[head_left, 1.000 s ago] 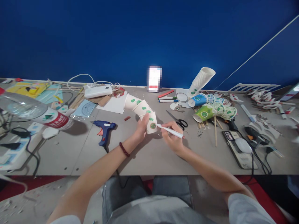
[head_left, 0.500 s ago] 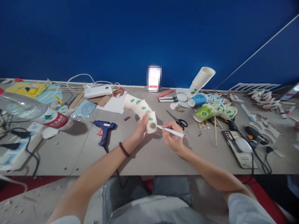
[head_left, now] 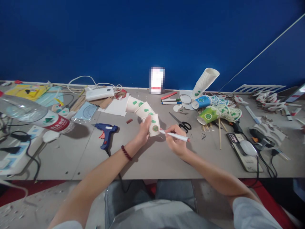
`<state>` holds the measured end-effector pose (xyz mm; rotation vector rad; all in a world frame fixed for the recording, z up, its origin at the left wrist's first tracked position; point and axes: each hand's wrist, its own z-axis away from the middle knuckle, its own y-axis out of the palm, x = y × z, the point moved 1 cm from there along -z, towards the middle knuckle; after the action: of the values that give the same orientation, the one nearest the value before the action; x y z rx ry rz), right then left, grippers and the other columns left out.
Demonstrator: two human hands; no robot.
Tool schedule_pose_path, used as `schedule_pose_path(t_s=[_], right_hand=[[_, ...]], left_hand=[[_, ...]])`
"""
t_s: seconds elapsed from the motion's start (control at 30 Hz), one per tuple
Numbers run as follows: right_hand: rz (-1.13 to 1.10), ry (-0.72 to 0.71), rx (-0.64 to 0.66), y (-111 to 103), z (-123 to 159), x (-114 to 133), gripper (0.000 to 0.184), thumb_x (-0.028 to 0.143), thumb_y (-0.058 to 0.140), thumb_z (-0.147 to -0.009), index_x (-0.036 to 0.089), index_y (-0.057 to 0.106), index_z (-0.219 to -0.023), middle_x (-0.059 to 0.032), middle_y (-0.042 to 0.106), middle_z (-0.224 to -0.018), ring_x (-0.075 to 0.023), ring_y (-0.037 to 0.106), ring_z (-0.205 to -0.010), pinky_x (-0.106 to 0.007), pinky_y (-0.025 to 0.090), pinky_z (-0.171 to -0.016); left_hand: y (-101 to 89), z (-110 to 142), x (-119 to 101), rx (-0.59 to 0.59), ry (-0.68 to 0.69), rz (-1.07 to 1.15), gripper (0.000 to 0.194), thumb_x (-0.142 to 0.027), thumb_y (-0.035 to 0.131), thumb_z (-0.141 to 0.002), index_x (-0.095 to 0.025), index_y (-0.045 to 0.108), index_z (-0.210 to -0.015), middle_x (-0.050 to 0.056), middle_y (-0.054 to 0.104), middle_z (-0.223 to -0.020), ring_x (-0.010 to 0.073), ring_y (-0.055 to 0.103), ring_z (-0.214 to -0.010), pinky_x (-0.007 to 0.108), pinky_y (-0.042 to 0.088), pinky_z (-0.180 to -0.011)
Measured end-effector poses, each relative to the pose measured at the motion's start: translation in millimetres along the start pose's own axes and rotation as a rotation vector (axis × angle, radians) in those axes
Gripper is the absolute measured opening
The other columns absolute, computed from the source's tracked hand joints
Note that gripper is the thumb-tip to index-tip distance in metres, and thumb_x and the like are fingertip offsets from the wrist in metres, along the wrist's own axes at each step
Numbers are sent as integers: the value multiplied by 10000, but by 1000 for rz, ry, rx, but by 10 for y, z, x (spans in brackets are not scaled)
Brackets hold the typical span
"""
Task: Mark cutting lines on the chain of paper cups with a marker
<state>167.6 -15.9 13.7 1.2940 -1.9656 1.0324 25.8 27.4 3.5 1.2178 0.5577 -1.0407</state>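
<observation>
Two hands partly hide cups and the pen perhaps touching them.

Looks like a craft workshop or sim. makerspace. Shown by grey tabletop strewn w/ hobby tools & materials: blue glue gun, joined white paper cups just R of gun, scissors & markers farther R, then printed green cups & tall white cup stack well R of gun. Also has wood sticks behind gun, to L, plus power strip w/ black plugs far L. Backed by plain blue wall beyond gun. Littered w/ pale scraps on floor, below L of gun.
</observation>
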Motion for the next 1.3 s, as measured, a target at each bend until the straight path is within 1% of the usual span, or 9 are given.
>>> schedule_pose_path(t_s=[0.13, 0.27, 0.43, 0.6, 0.8, 0.9, 1.03, 1.13, 1.3], right_hand=[[-42, 27, 26, 5, 28, -34, 53, 221, 572, -788, 235, 571, -737, 22, 615, -614, -162, 674, -602, -264, 533, -530], [-87, 58, 58, 17, 57, -65, 59, 265, 585, -813, 241, 578, -759, 22, 615, -629, -170, 680, -626, -303, 579, -592], [-57, 22, 27, 8, 45, -51, 47, 247, 578, -809, 228, 585, -767, 12, 632, -629, -152, 640, -576, -266, 515, -527], [-30, 55, -2, 2, 24, -48, 55, 257, 576, -807, 226, 562, -764, 34, 571, -582, -117, 506, -454, -242, 407, -445], [29, 36, -37, 4, 10, -32, 61, 258, 555, -809, 229, 558, -755, 45, 548, -566, -112, 485, -450, -242, 390, -449], [32, 36, -28, 3, 6, -24, 55, 241, 555, -799, 229, 555, -745, 43, 547, -564, -112, 474, -450, -242, 379, -446], [0, 18, -15, 0, -1, -7, 48, 210, 556, -780, 225, 554, -734, 37, 573, -587, -113, 491, -458, -242, 387, -454], [-13, -12, -12, -2, 1, 9, 62, 183, 549, -773, 224, 563, -728, 25, 622, -622, -117, 540, -477, -240, 417, -461], [-38, 2, 46, 5, 48, -29, 45, 197, 573, -790, 231, 585, -763, 8, 647, -657, -155, 637, -586, -264, 500, -510]], left_hand=[[-7, -4, 14, 7, -12, 8, 604, -737, 645, -682, -165, 595, -867, 65, 668, -614, 209, 651, -578, 330, 501, -626], [-13, -12, 26, 11, 1, 8, 618, -744, 642, -680, -160, 602, -877, 68, 664, -606, 213, 648, -570, 332, 497, -617], [-24, -19, 33, 14, -6, 13, 619, -750, 650, -671, -162, 617, -860, 67, 676, -658, 200, 645, -595, 331, 508, -628], [-43, -43, 51, -84, 28, 53, 595, -687, 720, -659, -172, 622, -941, 54, 686, -810, 191, 662, -755, 315, 518, -719], [-48, -52, 60, -113, 22, 85, 553, -639, 735, -683, -184, 621, -974, 53, 672, -867, 203, 657, -850, 321, 514, -763], [-47, -45, 55, -114, 17, 81, 540, -636, 727, -693, -188, 618, -976, 49, 675, -851, 199, 662, -825, 319, 516, -755], [-30, -31, 42, -62, 9, 43, 569, -687, 693, -686, -168, 610, -906, 53, 675, -759, 190, 658, -675, 328, 521, -681], [-14, -20, 30, -23, 7, 22, 605, -722, 680, -664, -160, 600, -874, 62, 675, -707, 196, 650, -600, 335, 518, -627], [5, -2, 8, -27, -9, 28, 620, -717, 696, -646, -165, 581, -905, 55, 675, -665, 201, 650, -572, 339, 520, -612]])
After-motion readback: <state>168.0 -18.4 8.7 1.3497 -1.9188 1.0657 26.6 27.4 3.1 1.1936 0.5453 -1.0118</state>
